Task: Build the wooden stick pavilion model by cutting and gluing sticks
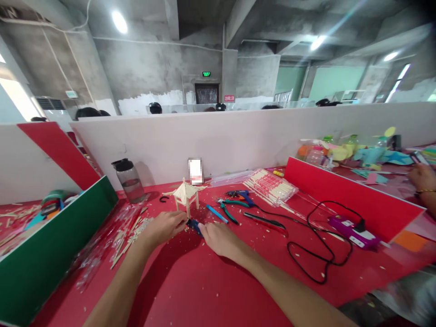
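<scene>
My right hand is closed around a dark blue hand tool of a kind I cannot make out. Its tip points left, towards my left hand, whose fingers are pinched together at that tip; whatever they hold is too small or hidden. Just beyond both hands stands a small pavilion model of pale wooden sticks, with a peaked roof on posts. Right of it lie a blue pen, green-handled pliers, a blue glue gun and a red and black cutter knife.
Loose sticks and plastic wrapping lie left, beside a green divider. A water bottle and a bright screen stand behind. Packed sticks, a black cable and a purple power strip lie right.
</scene>
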A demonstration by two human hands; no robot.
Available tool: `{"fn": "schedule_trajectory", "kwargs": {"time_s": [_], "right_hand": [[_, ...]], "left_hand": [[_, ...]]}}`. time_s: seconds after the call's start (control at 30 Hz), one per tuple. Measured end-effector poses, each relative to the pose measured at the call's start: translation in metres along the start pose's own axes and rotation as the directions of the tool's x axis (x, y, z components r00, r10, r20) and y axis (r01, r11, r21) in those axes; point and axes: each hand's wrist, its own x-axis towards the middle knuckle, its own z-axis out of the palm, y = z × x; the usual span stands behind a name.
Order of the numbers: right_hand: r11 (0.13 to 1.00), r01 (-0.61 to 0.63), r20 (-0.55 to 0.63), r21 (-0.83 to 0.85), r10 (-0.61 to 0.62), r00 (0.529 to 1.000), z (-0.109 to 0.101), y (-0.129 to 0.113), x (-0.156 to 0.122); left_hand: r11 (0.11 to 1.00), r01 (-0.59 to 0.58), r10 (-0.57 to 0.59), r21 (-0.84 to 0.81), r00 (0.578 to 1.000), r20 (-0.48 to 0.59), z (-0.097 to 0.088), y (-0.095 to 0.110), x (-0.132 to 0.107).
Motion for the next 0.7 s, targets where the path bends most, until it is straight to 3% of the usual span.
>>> {"fn": "schedule_trajectory", "kwargs": {"time_s": [0.23, 0.43, 0.7], "right_hand": [[0.996, -0.033, 0.086, 0.082, 0.026, 0.996, -0.018, -0.002, -0.001], [0.996, -0.08, 0.05, 0.045, 0.078, 0.996, -0.037, -0.008, -0.008], [1.0, 0.013, -0.092, -0.01, -0.014, 0.996, -0.016, 0.006, -0.009]], "left_hand": [[0.994, 0.043, -0.049, -0.099, 0.997, -0.064, -0.007, 0.003, 0.0], [0.98, 0.041, -0.077, -0.196, 0.98, -0.182, -0.008, 0.006, -0.002], [0.948, 0.052, -0.132, -0.313, 0.962, -0.239, -0.014, 0.013, 0.0]]}}
